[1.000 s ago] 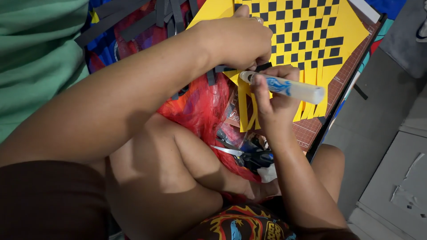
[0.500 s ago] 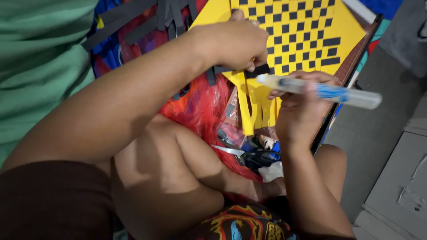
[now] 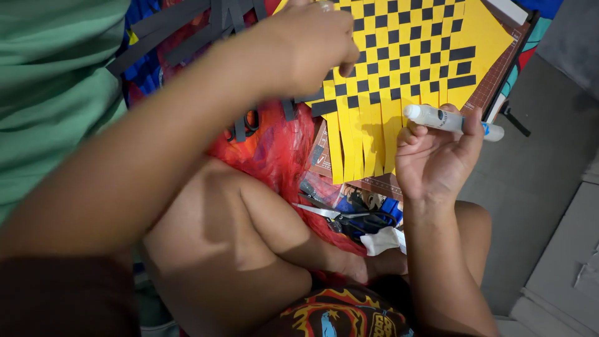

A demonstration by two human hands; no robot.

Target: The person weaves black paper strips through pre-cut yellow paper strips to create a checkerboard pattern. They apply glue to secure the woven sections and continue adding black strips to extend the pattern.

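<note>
1. Steel scissors point(image 3: 340, 216) lie nearest us, low in the scene, beside red plastic point(image 3: 281, 153).
2. Farther right, our right hand point(image 3: 437, 159) grips a white glue stick point(image 3: 452, 122) lying across its fingers.
3. Farthest, our left hand point(image 3: 306, 43) pinches the yellow-and-black woven paper point(image 3: 405, 56) on the cutting mat point(image 3: 493, 84).

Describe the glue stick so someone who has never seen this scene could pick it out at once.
Start at the big yellow sheet woven with black strips on the brown cutting mat. Just below its lower right edge, the right hand holds a white tube, the glue stick, lying sideways. It is the only round white stick here; the scissors lie lower down.
</note>
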